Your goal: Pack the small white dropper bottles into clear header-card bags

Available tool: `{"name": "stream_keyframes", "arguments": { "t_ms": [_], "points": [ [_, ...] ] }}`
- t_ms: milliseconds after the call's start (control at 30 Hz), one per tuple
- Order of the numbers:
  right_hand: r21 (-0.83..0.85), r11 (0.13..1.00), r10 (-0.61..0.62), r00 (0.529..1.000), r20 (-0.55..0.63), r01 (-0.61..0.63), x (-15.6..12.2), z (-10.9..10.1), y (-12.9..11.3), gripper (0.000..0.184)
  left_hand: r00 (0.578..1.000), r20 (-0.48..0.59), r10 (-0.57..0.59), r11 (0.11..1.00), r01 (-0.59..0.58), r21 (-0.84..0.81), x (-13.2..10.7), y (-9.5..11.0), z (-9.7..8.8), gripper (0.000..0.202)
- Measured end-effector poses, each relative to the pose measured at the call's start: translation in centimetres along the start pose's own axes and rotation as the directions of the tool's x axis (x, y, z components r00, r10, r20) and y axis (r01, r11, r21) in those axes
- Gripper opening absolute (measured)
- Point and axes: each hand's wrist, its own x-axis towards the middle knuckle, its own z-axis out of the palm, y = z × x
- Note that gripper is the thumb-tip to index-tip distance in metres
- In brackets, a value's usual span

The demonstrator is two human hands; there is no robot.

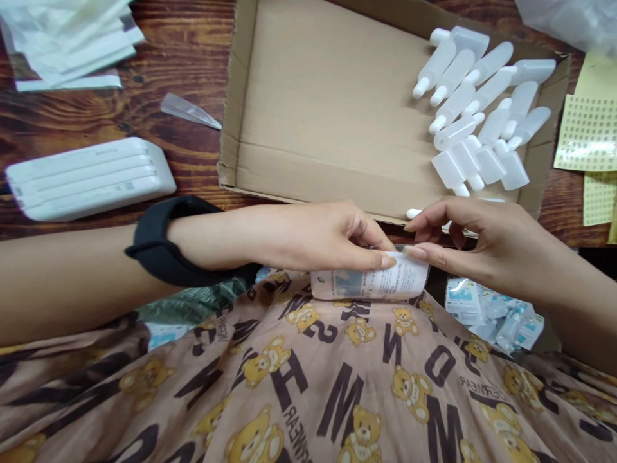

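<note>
A clear plastic pouch (371,280) with a printed blue-and-white face lies across my lap, below the front edge of the cardboard box. My left hand (328,238), wearing a black wristband, grips the pouch's upper edge, with the thumb in front and the fingers behind. At its upper right corner, my right hand (475,231) takes hold with the thumb on the plastic. The right index finger is raised and bent, apart from the thumb. What the pouch contains cannot be made out. Just behind the right fingertips shows a white bottle tip (413,213).
Several white squeeze bottles (450,168) lie at the right of the shallow cardboard box (332,109). Left stand a white power bank (91,180), a clear pointed piece (190,110) and stacked bags (72,45). Yellow sticker sheets (588,132) lie right; packed pouches (494,315) sit below.
</note>
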Motion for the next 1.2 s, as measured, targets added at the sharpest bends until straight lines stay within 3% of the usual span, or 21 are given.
{"name": "stream_keyframes", "arguments": {
  "t_ms": [133,200,300,400,500,633,733,900,1033,1133,1200],
  "points": [
    [0.123,0.991,0.038,0.996,0.074,-0.047,0.1,-0.7,-0.1,0.038,0.997,-0.081,0.002,0.991,-0.013,-0.131,-0.3,0.7,-0.9,0.031],
    [0.227,0.969,0.107,0.994,-0.016,-0.101,-0.1,-1.1,0.0,0.04,0.991,-0.133,0.013,0.947,-0.055,-0.317,-1.1,0.7,-1.5,0.047],
    [0.385,0.92,0.176,0.956,-0.233,-0.076,-0.5,-1.4,0.5,0.041,0.974,-0.205,0.096,0.772,-0.203,-0.603,-2.0,-0.9,-1.4,0.084],
    [0.478,0.878,0.205,0.877,-0.435,0.032,-0.3,-0.9,1.4,0.042,0.91,-0.331,0.248,0.65,-0.41,-0.64,-1.4,-3.5,0.8,0.089],
    [0.546,0.831,0.24,0.818,-0.523,0.104,0.3,0.2,1.8,0.049,0.884,-0.393,0.253,0.661,-0.454,-0.597,0.4,-4.7,3.9,0.079],
    [0.599,0.785,0.261,0.791,-0.553,0.159,0.9,1.4,1.9,0.053,0.847,-0.483,0.224,0.667,-0.494,-0.557,1.7,-3.4,6.4,0.065],
    [0.634,0.756,0.285,0.791,-0.542,0.162,0.8,1.8,2.0,0.051,0.839,-0.497,0.222,0.658,-0.505,-0.558,1.9,-2.5,6.4,0.063],
    [0.685,0.711,0.291,0.821,-0.491,0.158,0.2,2.2,2.2,0.045,0.776,-0.574,0.261,0.607,-0.595,-0.527,2.5,-2.6,5.5,0.059],
    [0.689,0.703,0.293,0.811,-0.506,0.176,0.0,2.8,2.7,0.037,0.796,-0.551,0.251,0.555,-0.585,-0.592,2.5,-2.4,5.2,0.042],
    [0.587,0.794,0.241,0.805,-0.542,0.158,-0.3,3.0,3.6,0.036,0.821,-0.518,0.24,0.548,-0.555,-0.626,1.9,-2.0,5.1,0.034],
    [0.399,0.907,0.159,0.763,-0.626,0.138,-0.8,2.8,4.0,0.028,0.849,-0.483,0.215,0.562,-0.512,-0.65,1.4,-1.8,4.9,0.029]
  ]
}}
